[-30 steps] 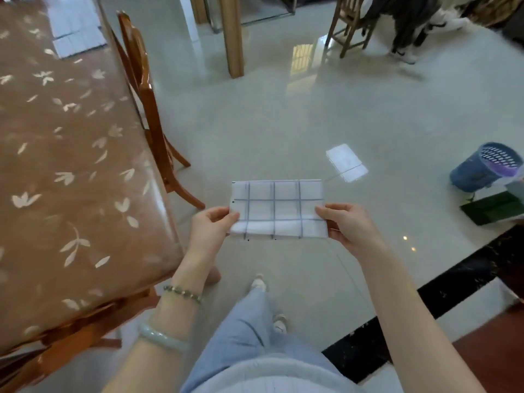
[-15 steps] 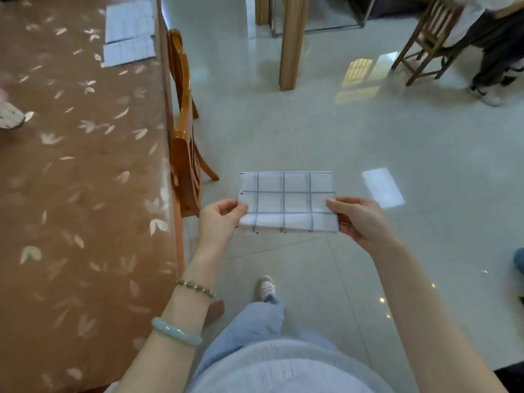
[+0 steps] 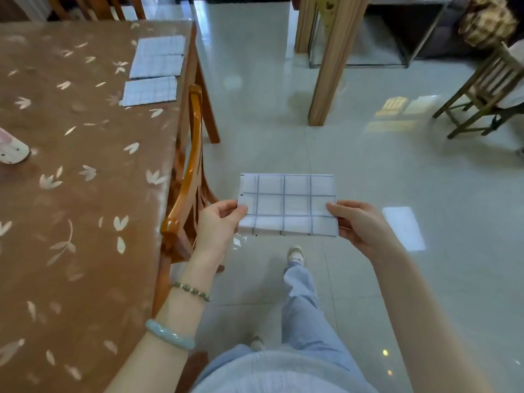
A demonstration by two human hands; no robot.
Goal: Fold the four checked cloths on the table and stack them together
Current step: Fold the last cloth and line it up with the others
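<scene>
Holding a folded cloth in the air over the floor, right of the table, the person pinches it at both short edges. The left hand grips the left edge with the thumb on top, and the right hand grips the right edge likewise. The cloth is flat, a small rectangle, just right of the chair.

At the far end of the table lie the near pile and, just beyond it, the far pile. Whether the far pile is one cloth or two cannot be told.

Judgement: folding of the held cloth appears complete, and stacking is the step in hand. The next move calls for carrying it left and far, past the chair, and laying it squarely on a pile.
</scene>
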